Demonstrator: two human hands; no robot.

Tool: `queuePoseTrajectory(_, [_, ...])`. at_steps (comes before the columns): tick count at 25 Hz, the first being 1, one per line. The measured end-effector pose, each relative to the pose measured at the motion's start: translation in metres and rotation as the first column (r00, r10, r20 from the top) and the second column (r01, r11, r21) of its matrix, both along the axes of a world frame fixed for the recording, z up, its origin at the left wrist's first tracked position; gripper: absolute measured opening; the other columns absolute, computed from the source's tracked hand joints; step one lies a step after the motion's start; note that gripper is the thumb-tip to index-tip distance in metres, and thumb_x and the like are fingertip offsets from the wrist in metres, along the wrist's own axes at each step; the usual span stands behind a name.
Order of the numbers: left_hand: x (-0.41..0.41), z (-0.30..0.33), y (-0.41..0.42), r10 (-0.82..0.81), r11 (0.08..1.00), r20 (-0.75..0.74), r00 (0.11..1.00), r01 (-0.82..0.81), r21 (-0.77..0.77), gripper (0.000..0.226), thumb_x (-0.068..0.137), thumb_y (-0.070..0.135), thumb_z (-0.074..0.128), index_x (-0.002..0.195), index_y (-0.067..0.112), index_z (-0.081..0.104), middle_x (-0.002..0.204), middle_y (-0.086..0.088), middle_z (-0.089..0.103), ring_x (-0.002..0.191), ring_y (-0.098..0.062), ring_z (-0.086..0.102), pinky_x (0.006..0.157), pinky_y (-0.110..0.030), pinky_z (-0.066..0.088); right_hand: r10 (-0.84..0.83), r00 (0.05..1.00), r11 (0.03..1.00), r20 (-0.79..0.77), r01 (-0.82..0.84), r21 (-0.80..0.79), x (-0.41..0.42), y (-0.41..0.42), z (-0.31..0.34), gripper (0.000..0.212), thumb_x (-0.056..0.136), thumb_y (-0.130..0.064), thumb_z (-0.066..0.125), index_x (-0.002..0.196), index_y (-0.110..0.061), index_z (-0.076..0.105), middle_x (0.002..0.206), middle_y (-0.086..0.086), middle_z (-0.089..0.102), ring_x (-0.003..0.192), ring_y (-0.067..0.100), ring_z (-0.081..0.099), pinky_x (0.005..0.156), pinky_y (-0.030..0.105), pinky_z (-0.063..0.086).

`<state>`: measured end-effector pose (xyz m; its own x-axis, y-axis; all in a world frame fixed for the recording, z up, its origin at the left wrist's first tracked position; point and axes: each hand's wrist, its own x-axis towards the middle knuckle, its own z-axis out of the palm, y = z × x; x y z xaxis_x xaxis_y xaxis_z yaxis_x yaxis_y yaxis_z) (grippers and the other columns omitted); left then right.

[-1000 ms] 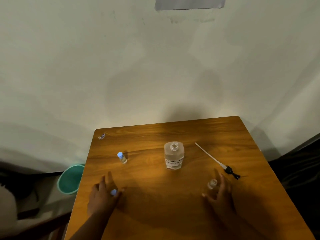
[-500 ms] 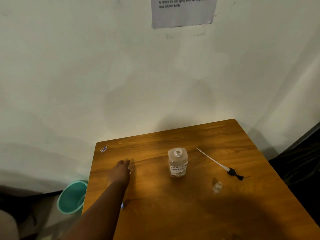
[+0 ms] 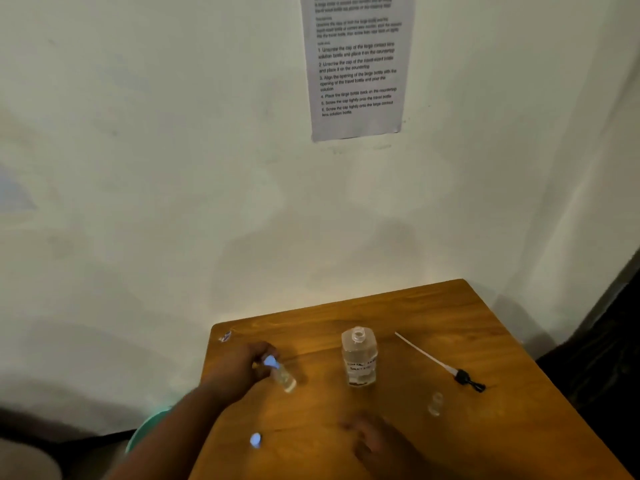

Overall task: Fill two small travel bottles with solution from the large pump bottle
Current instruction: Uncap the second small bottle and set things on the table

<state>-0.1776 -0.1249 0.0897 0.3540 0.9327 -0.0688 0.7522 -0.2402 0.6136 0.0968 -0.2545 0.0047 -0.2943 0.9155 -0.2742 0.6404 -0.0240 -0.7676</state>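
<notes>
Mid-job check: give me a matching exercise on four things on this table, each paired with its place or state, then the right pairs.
Things:
1. large bottle
2. capped travel bottle
3. pump head with tube
4. loose blue cap

Places or states:
A. lying flat at the table's right
B. tilted in the left hand
C. upright, neck open, mid-table
D. alone near the front left edge

Pairs: 1-C, 2-B, 3-A, 4-D

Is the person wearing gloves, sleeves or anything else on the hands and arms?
No. The left hand and its forearm are bare as far as the frame shows: no glove, sleeve, watch or ring visible. The right hand is blurred and in shadow, but also looks bare.
</notes>
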Motion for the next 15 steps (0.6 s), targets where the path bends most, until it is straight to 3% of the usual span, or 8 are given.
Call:
queuePoseTrajectory(2, [-0.006, 0.059, -0.018, -0.051, 0.997, 0.085, 0.995, 0.045, 0.061, 0.012, 0.084, 0.032, 0.077, 0.095, 0.037, 0.076, 0.100, 0.020, 0.076, 0.096, -0.001, 0.071, 0.088, -0.030, 0.056, 0.036, 0.997, 0.990, -0.069, -0.026, 0.140, -0.032, 0.025, 0.057, 0.047, 0.095, -0.049, 0.051, 0.134, -0.064, 0.029, 0.145, -0.023, 0.028, 0.137, 0.008, 0.037, 0.113, 0.035, 0.037])
queuePoseTrajectory(3, [-0.007, 0.091, -0.030, -0.053, 0.996, 0.139, 0.989, 0.041, 0.083, 0.016, 0.086, 0.025, 0.078, 0.098, 0.035, 0.078, 0.104, 0.019, 0.077, 0.099, -0.001, 0.071, 0.089, -0.028, 0.056, 0.066, 0.989, 0.990, -0.129, -0.050, 0.129, -0.048, 0.033, 0.091, 0.057, 0.094, -0.051, 0.054, 0.143, -0.060, 0.025, 0.148, -0.022, 0.024, 0.138, 0.010, 0.035, 0.114, 0.037, 0.037])
queuePoseTrajectory(5, [-0.014, 0.151, -0.054, -0.072, 0.989, 0.195, 0.978, 0.044, 0.143, 0.021, 0.088, 0.018, 0.077, 0.104, 0.032, 0.079, 0.108, 0.017, 0.077, 0.103, -0.003, 0.071, 0.089, -0.024, 0.056, 0.138, 0.942, 0.986, -0.306, -0.102, 0.133, -0.077, 0.042, 0.163, 0.064, 0.093, -0.052, 0.057, 0.149, -0.052, 0.026, 0.150, -0.019, 0.033, 0.136, 0.012, 0.042, 0.110, 0.035, 0.041])
queuePoseTrajectory(8, [-0.017, 0.223, -0.089, -0.101, 0.966, 0.290, 0.952, 0.024, 0.256, 0.029, 0.092, 0.011, 0.071, 0.107, 0.035, 0.077, 0.104, 0.013, 0.079, 0.096, -0.009, 0.074, 0.080, -0.022, 0.057, 0.181, 0.807, 0.982, -0.562, -0.176, 0.063, -0.102, 0.038, 0.246, 0.045, 0.098, -0.041, 0.057, 0.141, -0.042, 0.041, 0.138, -0.008, 0.055, 0.122, 0.017, 0.058, 0.095, 0.033, 0.053])
queuePoseTrajectory(10, [-0.023, 0.260, -0.112, -0.122, 0.953, 0.339, 0.933, 0.015, 0.302, 0.030, 0.095, 0.007, 0.065, 0.108, 0.031, 0.078, 0.099, 0.010, 0.079, 0.085, -0.010, 0.073, 0.071, -0.021, 0.055, 0.215, 0.677, 0.968, -0.704, -0.242, 0.062, -0.116, 0.026, 0.282, 0.038, 0.099, -0.032, 0.057, 0.137, -0.030, 0.051, 0.136, -0.002, 0.060, 0.124, 0.025, 0.059, 0.094, 0.040, 0.055])
queuePoseTrajectory(12, [-0.031, 0.288, -0.136, -0.131, 0.945, 0.369, 0.920, 0.003, 0.328, 0.029, 0.096, 0.006, 0.063, 0.109, 0.029, 0.078, 0.097, 0.009, 0.079, 0.085, -0.009, 0.073, 0.071, -0.020, 0.054, 0.258, 0.574, 0.954, -0.777, -0.281, 0.108, -0.127, 0.013, 0.309, 0.037, 0.098, -0.029, 0.057, 0.135, -0.023, 0.055, 0.123, 0.003, 0.067, 0.117, 0.029, 0.062, 0.091, 0.045, 0.054])
queuePoseTrajectory(15, [-0.036, 0.310, -0.160, -0.100, 0.917, 0.383, 0.918, -0.065, 0.395, 0.022, 0.093, 0.013, 0.069, 0.106, 0.028, 0.078, 0.098, 0.008, 0.080, 0.092, -0.010, 0.074, 0.079, -0.023, 0.055, 0.331, 0.554, 0.940, -0.764, -0.261, 0.218, -0.139, -0.006, 0.329, 0.032, 0.101, -0.030, 0.051, 0.132, -0.023, 0.052, 0.095, 0.006, 0.063, 0.090, 0.022, 0.061, 0.076, 0.038, 0.052])
